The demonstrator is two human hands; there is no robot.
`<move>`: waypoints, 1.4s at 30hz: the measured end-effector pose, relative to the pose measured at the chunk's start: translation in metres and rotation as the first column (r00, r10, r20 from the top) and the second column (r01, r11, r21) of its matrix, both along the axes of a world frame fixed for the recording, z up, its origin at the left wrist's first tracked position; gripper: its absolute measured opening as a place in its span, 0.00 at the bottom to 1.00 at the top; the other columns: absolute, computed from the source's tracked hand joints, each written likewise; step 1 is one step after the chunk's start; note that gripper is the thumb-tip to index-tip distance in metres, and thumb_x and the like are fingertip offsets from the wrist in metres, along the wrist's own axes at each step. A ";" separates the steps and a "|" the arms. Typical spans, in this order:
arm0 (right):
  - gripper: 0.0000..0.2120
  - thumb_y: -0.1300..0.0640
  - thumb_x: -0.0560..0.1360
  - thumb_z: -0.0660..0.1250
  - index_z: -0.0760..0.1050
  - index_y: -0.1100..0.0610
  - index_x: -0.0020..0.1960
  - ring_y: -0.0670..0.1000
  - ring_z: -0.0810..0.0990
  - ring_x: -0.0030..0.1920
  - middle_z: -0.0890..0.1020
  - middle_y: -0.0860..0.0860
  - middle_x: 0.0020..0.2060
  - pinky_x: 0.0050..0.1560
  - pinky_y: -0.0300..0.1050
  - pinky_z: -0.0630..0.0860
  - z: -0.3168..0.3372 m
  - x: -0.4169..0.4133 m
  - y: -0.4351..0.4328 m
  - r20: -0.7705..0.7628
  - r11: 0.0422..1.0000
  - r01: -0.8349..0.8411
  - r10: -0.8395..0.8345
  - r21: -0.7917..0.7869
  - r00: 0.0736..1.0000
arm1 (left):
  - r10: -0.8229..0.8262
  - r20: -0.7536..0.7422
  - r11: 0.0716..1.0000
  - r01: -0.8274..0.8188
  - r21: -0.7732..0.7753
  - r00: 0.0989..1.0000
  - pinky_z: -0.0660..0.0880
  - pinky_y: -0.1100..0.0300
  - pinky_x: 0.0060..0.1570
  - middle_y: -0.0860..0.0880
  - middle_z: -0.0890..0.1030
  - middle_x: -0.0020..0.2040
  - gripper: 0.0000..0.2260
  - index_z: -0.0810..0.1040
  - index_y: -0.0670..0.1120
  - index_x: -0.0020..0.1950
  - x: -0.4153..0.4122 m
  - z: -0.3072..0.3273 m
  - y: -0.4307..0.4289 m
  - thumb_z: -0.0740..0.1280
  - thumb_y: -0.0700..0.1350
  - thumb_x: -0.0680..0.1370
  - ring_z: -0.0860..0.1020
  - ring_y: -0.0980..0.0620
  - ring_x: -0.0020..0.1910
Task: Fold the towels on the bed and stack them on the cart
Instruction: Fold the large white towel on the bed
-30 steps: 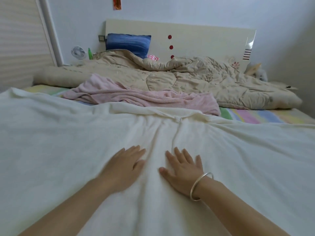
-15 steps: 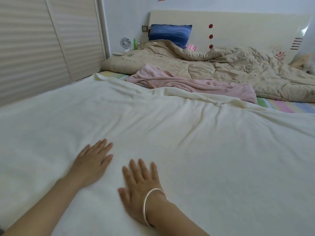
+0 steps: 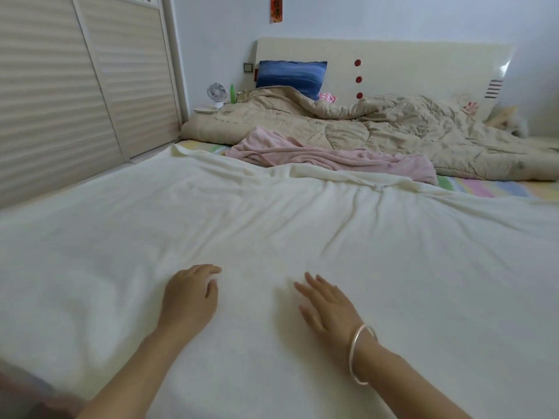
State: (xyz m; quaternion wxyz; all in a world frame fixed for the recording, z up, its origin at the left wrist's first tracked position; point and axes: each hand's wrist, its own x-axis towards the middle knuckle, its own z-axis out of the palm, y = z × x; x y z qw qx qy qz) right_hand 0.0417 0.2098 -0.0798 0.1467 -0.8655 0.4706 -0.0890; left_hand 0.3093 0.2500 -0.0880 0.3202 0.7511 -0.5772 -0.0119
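While the right hand (image 3: 328,306) rests flat, grip wide, on the white towel (image 3: 302,231), the left hand (image 3: 190,294) curls, grip unclear.

Dim, even, cool-toned daylight; its source cannot be told. A small patch of glare sits on the far right corner of the glossy headboard (image 3: 423,65). Shadows are faint and soft-edged, showing mainly in the creases of the white towel (image 3: 302,222), whose near part looks pale and low in texture. The fingers of the right hand (image 3: 329,306) and left hand (image 3: 190,294) are blurred. Wide-angle distortion bows the wardrobe doors (image 3: 60,86) at left; the near left corner is dark and unfocused.
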 end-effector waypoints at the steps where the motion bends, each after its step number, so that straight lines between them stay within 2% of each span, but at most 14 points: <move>1: 0.57 0.23 0.56 0.18 0.48 0.43 0.78 0.47 0.43 0.78 0.46 0.44 0.78 0.74 0.43 0.39 0.001 -0.027 -0.015 -0.084 0.994 0.110 -0.109 0.002 0.990 | -0.059 0.002 0.998 0.059 0.002 0.998 0.72 0.54 0.61 0.51 0.82 0.59 0.12 0.81 0.48 0.58 -0.024 0.004 -0.006 0.65 0.39 0.77 0.78 0.47 0.58; 2: 0.50 0.23 0.63 0.23 0.45 0.44 0.78 0.48 0.41 0.78 0.43 0.45 0.78 0.75 0.46 0.39 0.001 -0.058 -0.030 -0.155 0.977 0.212 -0.208 0.011 0.966 | -0.140 -0.001 0.990 0.140 0.001 0.990 0.71 0.56 0.63 0.52 0.80 0.60 0.12 0.80 0.49 0.60 -0.054 0.007 -0.017 0.64 0.41 0.78 0.77 0.49 0.60; 4: 0.31 0.34 0.78 0.37 0.41 0.44 0.78 0.48 0.38 0.77 0.41 0.46 0.78 0.76 0.50 0.38 0.000 -0.117 -0.052 -0.235 0.932 0.363 -0.346 0.029 0.908 | -0.288 -0.007 0.957 0.288 0.010 0.958 0.65 0.60 0.67 0.54 0.77 0.65 0.13 0.78 0.51 0.63 -0.115 0.008 -0.038 0.63 0.43 0.79 0.73 0.52 0.65; 5: 0.28 0.38 0.81 0.40 0.41 0.44 0.78 0.48 0.38 0.77 0.40 0.45 0.78 0.76 0.51 0.37 -0.001 -0.150 -0.059 -0.253 0.913 0.408 -0.387 0.032 0.886 | -0.353 -0.009 0.935 0.353 0.019 0.936 0.63 0.62 0.68 0.54 0.75 0.67 0.14 0.77 0.51 0.65 -0.149 0.008 -0.052 0.62 0.44 0.80 0.71 0.54 0.67; 9: 0.27 0.39 0.81 0.40 0.41 0.42 0.78 0.46 0.37 0.77 0.40 0.43 0.77 0.75 0.53 0.34 -0.007 -0.273 -0.081 -0.320 0.853 0.521 -0.487 0.025 0.812 | -0.502 -0.048 0.862 0.504 0.051 0.864 0.59 0.62 0.71 0.55 0.71 0.71 0.16 0.74 0.53 0.68 -0.277 0.011 -0.103 0.59 0.46 0.81 0.67 0.56 0.70; 13: 0.27 0.39 0.81 0.40 0.40 0.42 0.78 0.46 0.36 0.77 0.39 0.42 0.77 0.75 0.53 0.34 -0.010 -0.381 -0.099 -0.342 0.796 0.605 -0.570 -0.007 0.747 | -0.572 -0.047 0.814 0.573 0.091 0.819 0.57 0.62 0.72 0.54 0.67 0.74 0.17 0.71 0.52 0.70 -0.384 0.010 -0.144 0.58 0.46 0.81 0.64 0.55 0.72; 18: 0.27 0.38 0.81 0.40 0.43 0.42 0.78 0.47 0.39 0.77 0.42 0.43 0.78 0.76 0.53 0.36 -0.013 -0.490 -0.114 -0.337 0.718 0.696 -0.648 0.027 0.683 | -0.573 -0.019 0.808 0.568 0.158 0.819 0.54 0.61 0.74 0.52 0.62 0.77 0.19 0.67 0.52 0.74 -0.496 0.001 -0.170 0.57 0.47 0.82 0.60 0.54 0.75; 22: 0.27 0.38 0.81 0.40 0.43 0.42 0.78 0.47 0.40 0.77 0.42 0.43 0.78 0.75 0.53 0.36 -0.014 -0.547 -0.129 -0.362 0.750 0.661 -0.607 0.034 0.707 | -0.476 0.063 0.859 0.447 0.250 0.877 0.45 0.53 0.76 0.52 0.55 0.80 0.24 0.56 0.53 0.79 -0.560 -0.015 -0.179 0.50 0.54 0.83 0.52 0.53 0.78; 24: 0.27 0.38 0.81 0.40 0.43 0.42 0.78 0.47 0.39 0.77 0.42 0.43 0.78 0.75 0.54 0.36 -0.011 -0.576 -0.137 -0.389 0.775 0.632 -0.577 0.018 0.718 | -0.415 0.182 0.896 0.366 0.253 0.891 0.45 0.49 0.76 0.51 0.55 0.80 0.28 0.55 0.53 0.79 -0.571 -0.031 -0.181 0.43 0.59 0.80 0.53 0.52 0.78; 27: 0.28 0.38 0.81 0.40 0.42 0.42 0.78 0.48 0.39 0.77 0.41 0.43 0.78 0.75 0.56 0.35 -0.008 -0.622 -0.147 -0.427 0.793 0.610 -0.548 0.011 0.720 | -0.367 0.310 0.928 0.323 0.186 0.877 0.56 0.45 0.73 0.48 0.68 0.75 0.29 0.67 0.50 0.76 -0.567 -0.050 -0.183 0.46 0.58 0.78 0.66 0.50 0.74; 31: 0.28 0.38 0.80 0.40 0.39 0.43 0.78 0.48 0.37 0.77 0.39 0.43 0.77 0.75 0.56 0.36 -0.023 -0.647 -0.151 -0.418 0.832 0.555 -0.509 -0.015 0.752 | -0.329 0.344 0.940 0.271 0.207 0.880 0.60 0.45 0.72 0.49 0.70 0.73 0.28 0.68 0.51 0.75 -0.567 -0.052 -0.193 0.49 0.57 0.78 0.69 0.51 0.72; 34: 0.29 0.39 0.80 0.39 0.37 0.44 0.78 0.50 0.36 0.77 0.38 0.44 0.77 0.75 0.56 0.35 -0.035 -0.646 -0.154 -0.387 0.841 0.533 -0.524 -0.092 0.759 | -0.307 0.375 0.944 0.230 0.234 0.875 0.58 0.47 0.72 0.51 0.67 0.75 0.28 0.66 0.52 0.76 -0.570 -0.055 -0.195 0.47 0.58 0.78 0.67 0.52 0.73; 42: 0.29 0.38 0.80 0.39 0.38 0.44 0.78 0.50 0.37 0.77 0.40 0.44 0.78 0.75 0.57 0.36 -0.039 -0.648 -0.154 -0.358 0.844 0.528 -0.524 -0.095 0.773 | -0.303 0.352 0.947 0.237 0.218 0.885 0.57 0.47 0.72 0.51 0.67 0.75 0.29 0.65 0.53 0.76 -0.569 -0.058 -0.196 0.46 0.59 0.78 0.66 0.52 0.73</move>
